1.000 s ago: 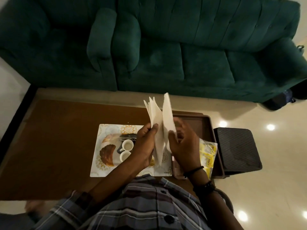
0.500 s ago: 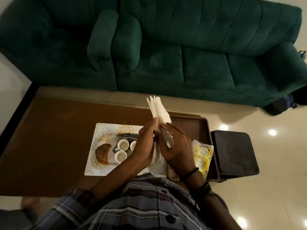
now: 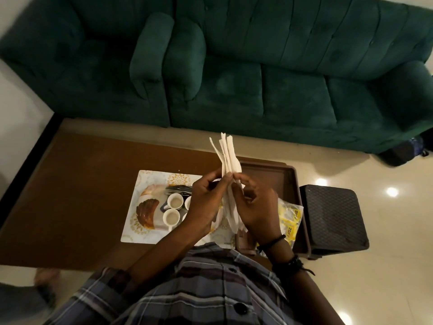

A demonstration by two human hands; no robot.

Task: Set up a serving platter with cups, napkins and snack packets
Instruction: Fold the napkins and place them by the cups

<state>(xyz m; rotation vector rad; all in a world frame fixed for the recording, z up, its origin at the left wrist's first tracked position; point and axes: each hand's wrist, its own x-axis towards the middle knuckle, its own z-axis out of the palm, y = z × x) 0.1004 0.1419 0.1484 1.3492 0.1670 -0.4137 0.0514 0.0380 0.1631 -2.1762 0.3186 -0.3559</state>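
Observation:
Both hands hold a fanned stack of white napkins [image 3: 226,156] upright above the table. My left hand [image 3: 207,201] pinches the stack from the left and my right hand [image 3: 256,207] grips it from the right. Below them lies a white patterned platter [image 3: 150,177] with several small white cups [image 3: 175,201], wrapped pastry packets [image 3: 146,211] and dark cutlery [image 3: 178,189]. A brown tray [image 3: 276,174] sits to the platter's right, holding yellow snack packets [image 3: 290,216]. The hands hide part of the platter and some cups.
The platter and tray rest on a brown wooden table [image 3: 77,184]. A dark green sofa [image 3: 234,66] stands beyond it. A black textured stool [image 3: 332,216] sits right of the tray on the glossy tiled floor [image 3: 386,266].
The separated napkin has been brought back against the stack, and the hands have closed together on it. The view has shifted slightly, showing more cups.

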